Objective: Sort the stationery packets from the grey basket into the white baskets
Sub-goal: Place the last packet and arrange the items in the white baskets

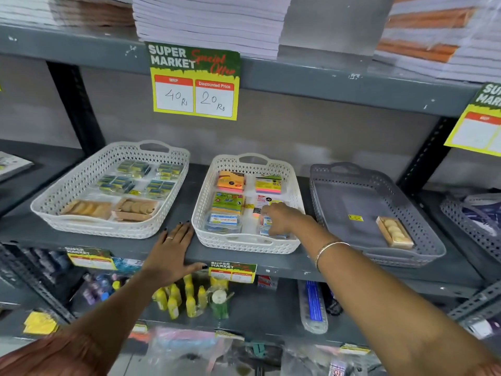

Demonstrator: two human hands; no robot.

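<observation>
The grey basket [379,210] sits at the right of the shelf [173,248] and holds one packet of tan round pieces [394,231] near its right wall, plus a small yellow label [355,218] on its floor. Just left of it, the middle white basket [245,204] holds coloured sticky-note pads [230,181] at the far end and clear boxes [222,222] at the near end. The left white basket [108,191] holds blue-and-yellow packets [135,180] far and tan round packets [108,208] near.

The right hand [282,219] reaches into the middle white basket's near right corner, fingers curled down on a clear packet [267,226]; whether its grip is closed on the packet cannot be told. The left hand [170,253] lies flat on the shelf edge between the white baskets, fingers spread and holding nothing
</observation>
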